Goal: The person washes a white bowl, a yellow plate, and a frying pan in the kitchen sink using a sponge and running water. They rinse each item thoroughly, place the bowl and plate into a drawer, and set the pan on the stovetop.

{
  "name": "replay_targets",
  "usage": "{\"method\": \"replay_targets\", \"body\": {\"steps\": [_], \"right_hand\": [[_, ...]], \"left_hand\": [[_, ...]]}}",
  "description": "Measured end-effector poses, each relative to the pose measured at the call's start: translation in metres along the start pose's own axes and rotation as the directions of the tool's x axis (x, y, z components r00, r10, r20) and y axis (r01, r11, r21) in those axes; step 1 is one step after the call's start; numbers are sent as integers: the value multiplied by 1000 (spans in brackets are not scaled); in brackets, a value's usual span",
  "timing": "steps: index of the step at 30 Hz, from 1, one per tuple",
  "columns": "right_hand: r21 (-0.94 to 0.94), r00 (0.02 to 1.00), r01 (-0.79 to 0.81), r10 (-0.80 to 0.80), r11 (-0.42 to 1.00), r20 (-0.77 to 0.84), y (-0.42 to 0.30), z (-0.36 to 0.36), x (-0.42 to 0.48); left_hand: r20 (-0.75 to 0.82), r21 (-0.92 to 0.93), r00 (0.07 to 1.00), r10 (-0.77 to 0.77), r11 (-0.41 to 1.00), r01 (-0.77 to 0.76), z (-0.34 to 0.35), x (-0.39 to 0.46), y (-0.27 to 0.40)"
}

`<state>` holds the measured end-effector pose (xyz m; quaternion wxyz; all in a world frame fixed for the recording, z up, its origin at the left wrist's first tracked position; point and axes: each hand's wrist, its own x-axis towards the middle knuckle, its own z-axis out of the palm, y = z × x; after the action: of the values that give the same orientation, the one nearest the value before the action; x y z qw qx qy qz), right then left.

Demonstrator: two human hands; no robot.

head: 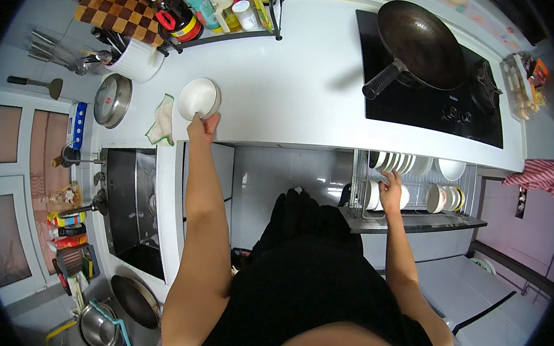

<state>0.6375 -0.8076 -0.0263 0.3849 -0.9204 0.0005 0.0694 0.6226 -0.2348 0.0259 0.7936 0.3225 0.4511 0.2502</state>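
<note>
My left hand (203,128) grips a white bowl (198,95) by its near rim, thumb inside it, at the left of the white countertop (293,74). A white cloth with green edging (161,121) lies just left of the bowl. To the right, my right hand (391,192) reaches into a pulled-out wire dish drawer (416,177). Its fingers are among white bowls (372,195) standing on edge; whether they grip one is hidden. Behind that hand stands a row of white plates (395,161). More bowls (436,198) sit farther right in the drawer.
A wok (420,44) rests on the black cooktop (384,108), its handle jutting left. At the left are a dark sink (128,209) and a metal pot lid (113,101). A utensil holder (139,62) and a bottle rack (227,39) line the back. The drawer projects beyond the counter edge.
</note>
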Motion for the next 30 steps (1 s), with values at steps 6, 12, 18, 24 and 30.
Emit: {"method": "replay_targets", "body": {"steps": [6, 12, 18, 24, 30], "right_hand": [[-4, 991, 123, -122, 992, 59, -48, -12, -38], [-53, 994, -95, 98, 994, 53, 2, -38, -71], [-141, 999, -32, 37, 990, 36, -5, -50, -73], [412, 963, -36, -78, 911, 256, -62, -32, -53], [883, 926, -272, -145, 382, 348, -98, -64, -72]], "left_hand": [[-89, -84, 996, 31, 996, -39, -9, 2, 10], [320, -658, 862, 393, 747, -96, -144, 9, 89], [604, -770, 737, 303, 458, 443, -167, -28, 126], [704, -260, 679, -208, 815, 518, -14, -126, -29], [593, 765, 539, -598, 627, -145, 110, -259, -169]]}}
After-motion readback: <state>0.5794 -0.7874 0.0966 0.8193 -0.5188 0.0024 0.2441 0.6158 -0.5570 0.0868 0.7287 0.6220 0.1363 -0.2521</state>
